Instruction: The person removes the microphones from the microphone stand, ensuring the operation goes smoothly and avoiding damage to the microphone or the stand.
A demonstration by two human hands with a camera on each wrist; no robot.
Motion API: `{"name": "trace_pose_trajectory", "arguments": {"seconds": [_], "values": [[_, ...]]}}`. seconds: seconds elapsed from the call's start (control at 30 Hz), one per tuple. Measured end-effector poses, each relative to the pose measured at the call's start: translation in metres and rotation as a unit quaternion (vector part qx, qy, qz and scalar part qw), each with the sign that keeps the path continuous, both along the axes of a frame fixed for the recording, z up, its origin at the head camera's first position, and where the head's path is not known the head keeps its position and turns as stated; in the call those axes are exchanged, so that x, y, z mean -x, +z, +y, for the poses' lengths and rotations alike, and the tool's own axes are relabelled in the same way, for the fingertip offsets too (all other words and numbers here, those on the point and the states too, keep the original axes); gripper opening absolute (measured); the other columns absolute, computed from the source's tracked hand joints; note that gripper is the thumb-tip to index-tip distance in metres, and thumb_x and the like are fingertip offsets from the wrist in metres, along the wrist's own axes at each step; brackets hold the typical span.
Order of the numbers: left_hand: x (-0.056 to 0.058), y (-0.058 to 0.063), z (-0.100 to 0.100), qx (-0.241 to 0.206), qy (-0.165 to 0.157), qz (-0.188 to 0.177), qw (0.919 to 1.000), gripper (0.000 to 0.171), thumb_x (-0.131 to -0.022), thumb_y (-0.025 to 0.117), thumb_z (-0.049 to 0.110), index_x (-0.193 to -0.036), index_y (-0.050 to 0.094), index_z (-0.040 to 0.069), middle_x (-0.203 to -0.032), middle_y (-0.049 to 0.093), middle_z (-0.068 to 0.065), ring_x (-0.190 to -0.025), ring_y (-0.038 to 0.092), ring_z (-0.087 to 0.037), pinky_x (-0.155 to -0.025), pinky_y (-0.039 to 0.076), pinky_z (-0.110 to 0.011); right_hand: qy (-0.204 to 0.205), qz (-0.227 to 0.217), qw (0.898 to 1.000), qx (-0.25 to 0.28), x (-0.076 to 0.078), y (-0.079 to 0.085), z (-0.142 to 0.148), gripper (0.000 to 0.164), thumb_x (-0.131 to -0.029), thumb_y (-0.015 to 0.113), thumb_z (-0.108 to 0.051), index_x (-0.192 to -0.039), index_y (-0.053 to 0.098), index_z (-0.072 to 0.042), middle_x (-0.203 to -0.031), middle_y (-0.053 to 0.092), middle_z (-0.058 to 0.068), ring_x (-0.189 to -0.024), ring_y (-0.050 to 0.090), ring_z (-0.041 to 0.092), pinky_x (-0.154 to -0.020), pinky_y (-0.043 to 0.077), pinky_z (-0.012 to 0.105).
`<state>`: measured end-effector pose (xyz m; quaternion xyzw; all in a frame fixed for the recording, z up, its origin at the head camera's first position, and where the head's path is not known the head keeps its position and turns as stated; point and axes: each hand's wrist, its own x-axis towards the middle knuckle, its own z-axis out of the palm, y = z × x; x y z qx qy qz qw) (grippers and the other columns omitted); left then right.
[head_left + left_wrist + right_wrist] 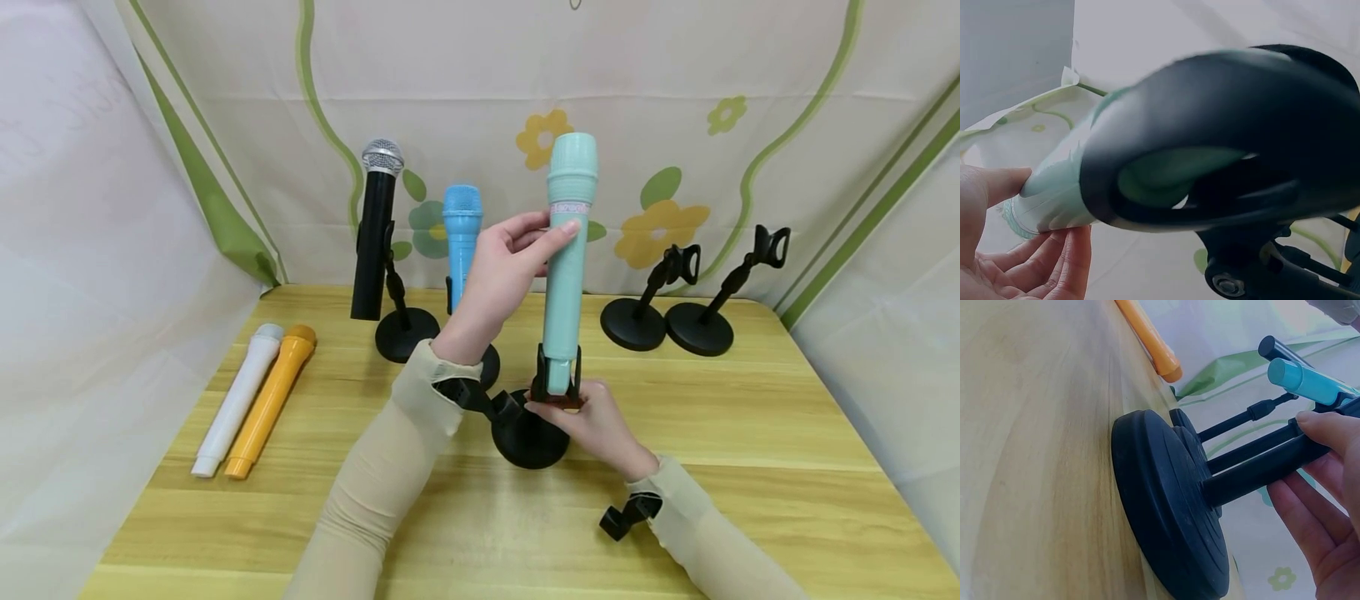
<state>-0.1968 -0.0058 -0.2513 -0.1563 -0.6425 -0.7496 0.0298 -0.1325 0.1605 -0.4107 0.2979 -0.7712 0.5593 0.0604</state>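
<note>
Mint microphone point(566, 292) held near upright above the counter point(765, 433), its lower end between the arms of the clip point(538, 375) on a black stand point(530, 446). Left hand point(498, 271) partly closed, thumb and fingers pinching the barrel; right hand point(600, 421) curled, gripping the stand's post point(1254, 472). Pinkish band point(570, 207) around the microphone bears print (too small to read). White microphone point(236, 404) lies beside the orange microphone point(272, 404), counter's left side.

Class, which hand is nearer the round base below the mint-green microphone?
Right. The right hand grips the stand above that base; the left hand holds the microphone higher up.
</note>
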Motion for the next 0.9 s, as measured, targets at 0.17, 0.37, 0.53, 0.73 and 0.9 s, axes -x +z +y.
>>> {"name": "trace_pose_trajectory", "arguments": {"seconds": [0.17,0.37,0.53,0.73,0.9], "values": [[0.004,0.001,-0.001,-0.008,0.004,-0.005,0.9999,0.04,-0.097,0.073,0.026,-0.129,0.067,0.003,-0.107,0.074,-0.004,-0.096,0.069,-0.022,-0.08,0.058,-0.036,0.0,0.001,1.0,0.0,-0.001,-0.001,0.0,0.016,-0.086,0.077,0.009,-0.101,0.074,0.003,-0.102,0.075,0.015,-0.092,0.074,0.022,-0.077,0.061,0.035],[0.009,0.0,-0.001,-0.011,0.013,-0.018,0.9997,0.041,-0.098,0.073,0.028,-0.129,0.067,0.003,-0.107,0.074,-0.004,-0.094,0.07,-0.023,-0.08,0.059,-0.035,-0.004,-0.001,1.0,-0.003,0.0,-0.002,0.0,0.015,-0.086,0.077,0.009,-0.1,0.075,0.002,-0.101,0.075,0.015,-0.092,0.074,0.022,-0.077,0.061,0.034],[0.015,-0.005,-0.002,-0.015,0.024,-0.038,0.9989,0.044,-0.098,0.072,0.031,-0.131,0.066,0.002,-0.108,0.073,-0.005,-0.092,0.071,-0.024,-0.081,0.059,-0.035,-0.001,-0.001,1.0,-0.003,0.0,-0.003,0.0,0.015,-0.086,0.077,0.009,-0.099,0.075,0.003,-0.102,0.075,0.019,-0.092,0.074,0.025,-0.077,0.061,0.035],[0.019,-0.006,-0.007,-0.025,0.03,-0.056,0.9977,0.05,-0.1,0.069,0.031,-0.138,0.061,0.0,-0.114,0.071,-0.007,-0.092,0.071,-0.026,-0.082,0.059,-0.034,-0.002,-0.001,1.0,-0.001,-0.001,-0.002,0.0,0.016,-0.086,0.077,0.008,-0.099,0.076,-0.001,-0.101,0.075,0.016,-0.091,0.074,0.031,-0.076,0.061,0.04],[0.019,0.001,-0.018,-0.063,0.028,-0.049,0.9964,0.047,-0.101,0.067,0.027,-0.138,0.06,-0.002,-0.114,0.07,-0.012,-0.088,0.069,-0.025,-0.084,0.059,-0.034,0.0,0.002,1.0,0.006,-0.001,-0.002,-0.001,0.017,-0.086,0.077,0.009,-0.1,0.076,0.0,-0.1,0.076,0.013,-0.09,0.074,0.033,-0.075,0.061,0.043]]}}
